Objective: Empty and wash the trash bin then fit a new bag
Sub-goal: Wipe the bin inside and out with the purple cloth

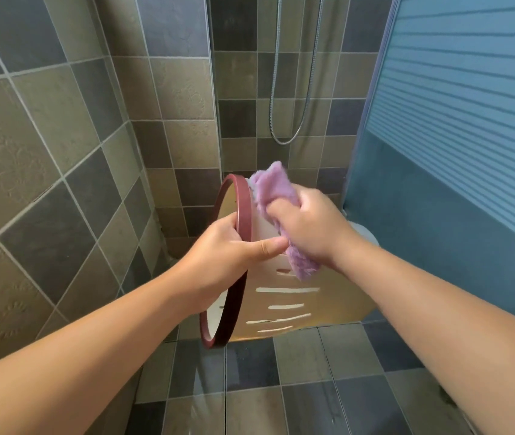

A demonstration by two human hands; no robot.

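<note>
- The bin [281,296] is held up off the floor on its side, mouth to the left, in a tiled shower corner.
- The left hand [228,255] grasps the bin's red rim [243,208], fingers inside and thumb on the wall; this is its only support, so a wet rim may slip and the bin drop onto the tiles.
- The right hand [306,227] is clenched on a purple cloth [273,189] pressed to the bin's outer wall; hard rubbing could twist the bin out of the left hand.
- The cloth's loose end hangs near the slots [284,290] and may snag.
</note>
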